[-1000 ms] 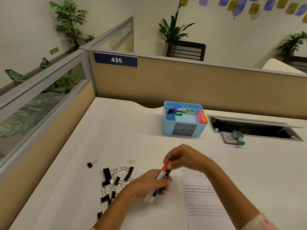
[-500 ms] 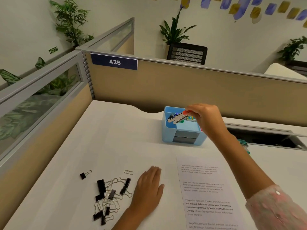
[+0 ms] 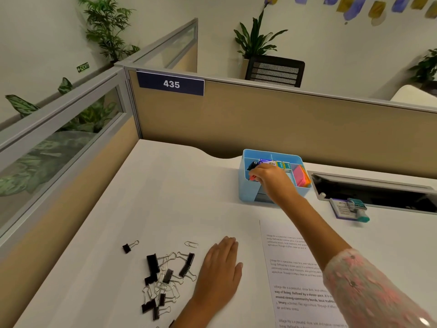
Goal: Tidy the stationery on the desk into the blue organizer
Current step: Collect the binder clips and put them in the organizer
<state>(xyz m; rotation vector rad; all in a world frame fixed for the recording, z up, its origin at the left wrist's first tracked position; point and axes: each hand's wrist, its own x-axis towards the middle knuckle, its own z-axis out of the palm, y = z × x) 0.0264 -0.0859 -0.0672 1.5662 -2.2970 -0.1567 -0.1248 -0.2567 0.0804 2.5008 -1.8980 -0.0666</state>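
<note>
The right hand point(image 3: 272, 178) reaches into the front left compartment of the organizer point(image 3: 246, 192), fingers curled around markers point(image 3: 252, 178) whose red tip peeks out; half a second ago it held them above the rim. The left hand point(image 3: 221, 271) lies flat and open on the desk point(image 3: 165, 197), empty, beside the clips point(image 3: 163, 278). A sign point(image 3: 170, 84) reads "435".

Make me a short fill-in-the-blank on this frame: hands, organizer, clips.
1. The right hand reaches into the ____ organizer.
2. The left hand lies flat on the ____.
3. The binder clips lie to the ____ of the left hand.
4. The partition sign reads ____.

Missing words: blue; desk; left; 435
</note>
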